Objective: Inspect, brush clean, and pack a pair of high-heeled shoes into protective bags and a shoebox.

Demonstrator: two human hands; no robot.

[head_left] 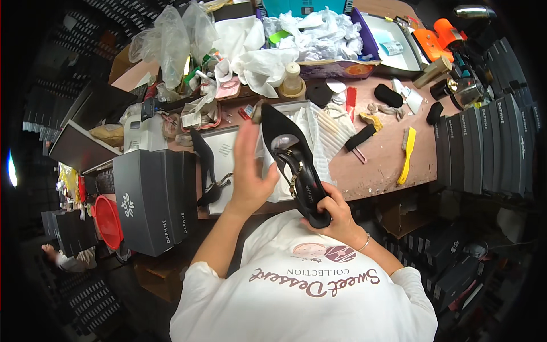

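A black pointed-toe shoe [310, 196] with a gold-trimmed strap is held up before me, its toe pointing away and its insole facing me. My right hand [336, 214] grips it round the heel end. Left of the toe, my left hand [250, 174] has its fingers stretched out and its thumb apart; the fingers are blurred. A small greyish-tan piece [257, 113] shows by those fingertips, and I cannot make out whether they touch it. Another black shoe [206, 162] lies at the left on a white box part [225, 149]. White tissue paper [322, 165] lies behind the held shoe.
A yellow-handled brush [407, 155] and a black pad [389, 95] lie on the pink table [376, 171]. Dark shoe boxes stand at the left [142, 199] and right [484, 148]. A purple box [342, 69] of crumpled paper is at the back. A red basin [107, 222] stands far left.
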